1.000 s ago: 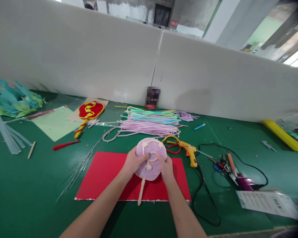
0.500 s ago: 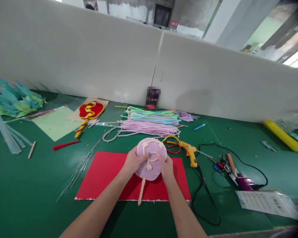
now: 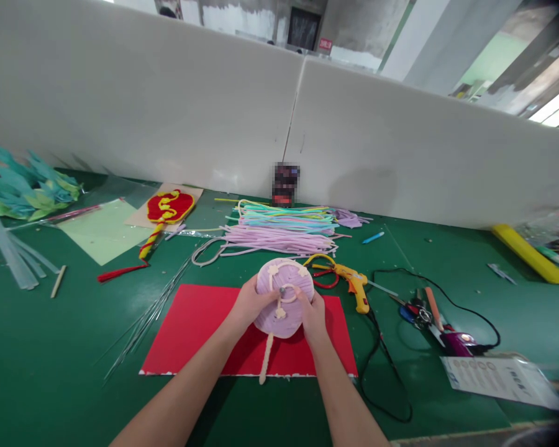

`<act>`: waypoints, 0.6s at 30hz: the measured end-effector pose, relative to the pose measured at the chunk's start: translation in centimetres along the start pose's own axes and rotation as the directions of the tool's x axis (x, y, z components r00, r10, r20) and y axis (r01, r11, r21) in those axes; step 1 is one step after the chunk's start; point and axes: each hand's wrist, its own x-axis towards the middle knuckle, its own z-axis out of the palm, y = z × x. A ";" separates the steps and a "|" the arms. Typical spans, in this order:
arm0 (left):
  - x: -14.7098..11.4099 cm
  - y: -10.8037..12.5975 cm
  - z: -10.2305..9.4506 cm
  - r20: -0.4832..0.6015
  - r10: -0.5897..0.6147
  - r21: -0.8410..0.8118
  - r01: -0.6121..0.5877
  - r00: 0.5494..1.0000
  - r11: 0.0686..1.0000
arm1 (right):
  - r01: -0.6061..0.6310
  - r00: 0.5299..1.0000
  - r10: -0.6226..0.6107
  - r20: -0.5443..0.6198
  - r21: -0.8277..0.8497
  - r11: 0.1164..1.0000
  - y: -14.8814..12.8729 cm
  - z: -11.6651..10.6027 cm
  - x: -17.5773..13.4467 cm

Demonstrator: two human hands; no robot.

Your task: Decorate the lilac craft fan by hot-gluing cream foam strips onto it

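Observation:
Both hands hold a round lilac fan (image 3: 289,321) over a red board (image 3: 190,316). Cream flowers and curved cream strips decorate its face, and a twisted cream handle (image 3: 267,360) points down toward me. My left hand (image 3: 252,303) grips the left edge, its thumb on the face near a small grey bead (image 3: 282,290). On the other side my right hand (image 3: 313,311) is closed round the right edge, thumb pressing by the curved cream strip. The fingers behind the fan are hidden.
Lilac and pastel pipe cleaners (image 3: 279,239) lie behind the board. A yellow glue gun (image 3: 354,285) with a black cord rests to the right, near keys (image 3: 422,315). At left are thin wires (image 3: 153,310) and a red-and-yellow fan (image 3: 168,208). A white partition (image 3: 168,112) stands behind.
Almost nothing differs. Both hands keep the same hold on the fan, and the whole view has shifted very slightly.

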 end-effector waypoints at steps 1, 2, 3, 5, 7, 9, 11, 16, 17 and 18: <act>0.0 0.0 0.0 0.001 0.004 0.007 -0.004 1.000 1.000 | 0.000 1.000 0.000 0.002 -0.001 1.000 0.0 0.0 0.0; 0.0 0.0 -0.1 0.002 0.007 0.012 -0.007 1.000 1.000 | 0.001 1.000 -0.001 0.003 -0.002 1.000 0.1 0.0 0.0; 0.0 0.0 -0.1 0.002 0.010 0.017 -0.010 1.000 1.000 | 0.002 1.000 -0.001 0.003 -0.003 1.000 0.1 0.0 0.0; -0.1 0.1 -0.1 0.002 0.016 0.022 -0.016 1.000 1.000 | 0.001 1.000 -0.001 0.002 0.000 1.000 0.1 0.0 0.1; -0.1 0.2 -0.1 0.002 0.018 0.025 -0.018 1.000 1.000 | -0.003 1.000 0.003 0.004 0.005 1.000 0.0 0.1 0.0; -0.2 0.2 0.0 0.000 0.018 0.026 -0.018 1.000 0.999 | -0.007 1.000 0.007 0.006 0.012 1.000 -0.1 0.1 0.0; -0.3 0.3 0.0 -0.004 0.016 0.028 -0.016 1.000 0.999 | -0.006 1.000 0.006 0.003 0.020 1.000 -0.2 0.2 -0.1; -0.4 0.5 0.1 -0.044 0.009 0.021 -0.008 0.999 1.000 | 0.015 0.999 -0.017 0.048 0.032 0.999 -0.4 0.2 -0.3; -0.4 0.6 0.1 -0.057 0.005 0.017 -0.004 0.998 1.000 | 0.025 0.997 -0.027 0.069 0.031 0.999 -0.6 0.2 -0.3; -0.4 0.6 0.1 -0.073 0.000 0.011 0.001 0.997 1.000 | 0.035 0.995 -0.038 0.092 0.031 0.999 -0.7 0.2 -0.3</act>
